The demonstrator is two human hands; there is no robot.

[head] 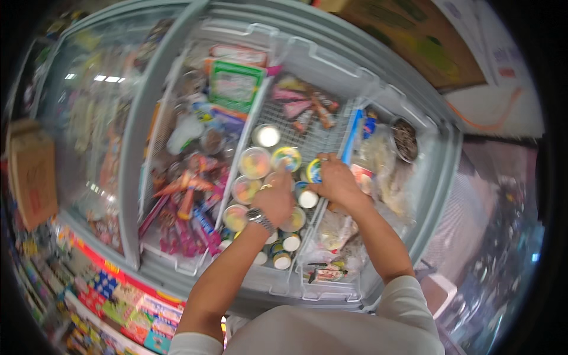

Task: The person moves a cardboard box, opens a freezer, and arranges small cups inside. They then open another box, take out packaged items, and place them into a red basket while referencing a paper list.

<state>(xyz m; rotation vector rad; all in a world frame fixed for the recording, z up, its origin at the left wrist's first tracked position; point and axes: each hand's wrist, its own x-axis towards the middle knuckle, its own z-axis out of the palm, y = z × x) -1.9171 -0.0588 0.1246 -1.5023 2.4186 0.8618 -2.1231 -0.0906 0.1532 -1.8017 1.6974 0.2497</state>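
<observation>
My left hand (274,202), with a metal watch at its wrist, reaches down among ice cream tubs in a wire basket of a chest freezer. Its fingers lie over a clear-lidded tub, partly hidden and blurred; whether they grip it I cannot tell. A yellow-rimmed tub (286,159) sits just beyond those fingertips. Beside the basket's right divider, my right hand (339,179), wearing a ring, has its fingers around the edge of another yellow-rimmed tub (313,171). A white-lidded cup (307,199) stands below its thumb. Clear-lidded tubs with colourful contents (254,162) line the left side.
Wrapped cones (296,108) lie at the basket's far end. The left basket holds wrapped ice creams (188,186) and a green-bordered box (236,85). Bagged goods (386,177) fill the right section. A sliding glass lid (93,133) covers the freezer's left; a cardboard box (33,173) rests there.
</observation>
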